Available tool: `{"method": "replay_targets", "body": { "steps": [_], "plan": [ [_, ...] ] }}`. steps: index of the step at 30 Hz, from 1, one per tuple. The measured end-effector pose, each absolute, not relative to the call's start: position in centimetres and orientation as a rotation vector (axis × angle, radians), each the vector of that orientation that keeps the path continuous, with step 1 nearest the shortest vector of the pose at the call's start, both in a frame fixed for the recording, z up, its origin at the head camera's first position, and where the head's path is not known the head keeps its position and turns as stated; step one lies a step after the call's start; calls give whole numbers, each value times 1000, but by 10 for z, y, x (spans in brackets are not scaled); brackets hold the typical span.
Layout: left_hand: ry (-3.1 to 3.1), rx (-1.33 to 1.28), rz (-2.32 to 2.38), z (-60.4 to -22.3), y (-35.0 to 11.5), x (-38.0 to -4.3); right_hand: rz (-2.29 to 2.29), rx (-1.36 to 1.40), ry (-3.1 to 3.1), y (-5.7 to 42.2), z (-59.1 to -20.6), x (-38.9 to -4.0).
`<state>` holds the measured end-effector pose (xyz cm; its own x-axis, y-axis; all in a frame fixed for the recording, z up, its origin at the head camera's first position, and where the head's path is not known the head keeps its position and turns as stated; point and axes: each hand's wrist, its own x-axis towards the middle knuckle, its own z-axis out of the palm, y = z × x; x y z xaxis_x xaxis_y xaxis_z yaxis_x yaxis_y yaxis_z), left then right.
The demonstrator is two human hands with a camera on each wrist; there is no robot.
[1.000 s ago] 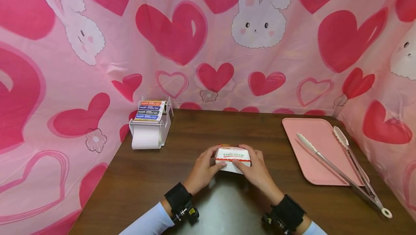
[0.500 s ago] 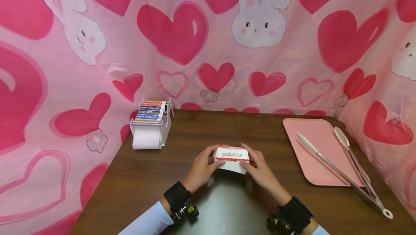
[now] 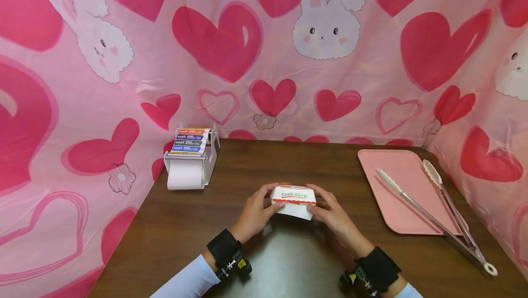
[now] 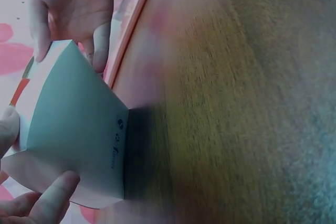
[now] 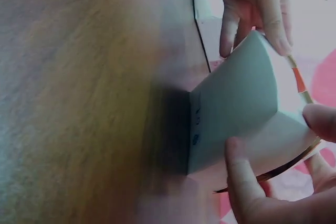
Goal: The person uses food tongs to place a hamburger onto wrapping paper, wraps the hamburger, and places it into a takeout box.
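A small white paper burger box [image 3: 294, 201] with printed lettering and a red band along its front sits near the middle of the table, held from both sides. My left hand [image 3: 252, 213] grips its left side, the thumb lying over the front corner. At the opposite side my right hand [image 3: 336, 220] holds it, thumb on the right front corner and fingers behind. Close up in the left wrist view, the box's plain wall [image 4: 84, 114] shows small dark print near its lower edge. What is inside the box is hidden.
A label roll dispenser [image 3: 193, 158] with coloured labels and a white paper roll stands at the back left. On the right lies a pink tray [image 3: 373, 162], with long metal tongs [image 3: 429, 217] across it, overhanging its front edge. A patterned pink curtain [image 3: 272, 41] surrounds the wooden table.
My right thumb has slid from the box's front toward its right corner, and the right hand has shifted slightly right. The box has moved a little to the left; my left hand still grips it.
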<state>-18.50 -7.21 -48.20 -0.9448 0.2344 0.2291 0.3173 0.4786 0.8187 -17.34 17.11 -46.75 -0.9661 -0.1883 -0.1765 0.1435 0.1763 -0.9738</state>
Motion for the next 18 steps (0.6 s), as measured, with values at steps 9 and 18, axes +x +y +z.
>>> {"method": "replay_targets", "body": {
  "steps": [9,18],
  "plan": [
    [-2641,-511,-1499,-483,-73,-184,-1815,-38,2148,171,-462,-177],
    [-2625,-517,-1497,-486,-73,-184,-1833,-73,2128,172,-464,-178]
  ]
}}
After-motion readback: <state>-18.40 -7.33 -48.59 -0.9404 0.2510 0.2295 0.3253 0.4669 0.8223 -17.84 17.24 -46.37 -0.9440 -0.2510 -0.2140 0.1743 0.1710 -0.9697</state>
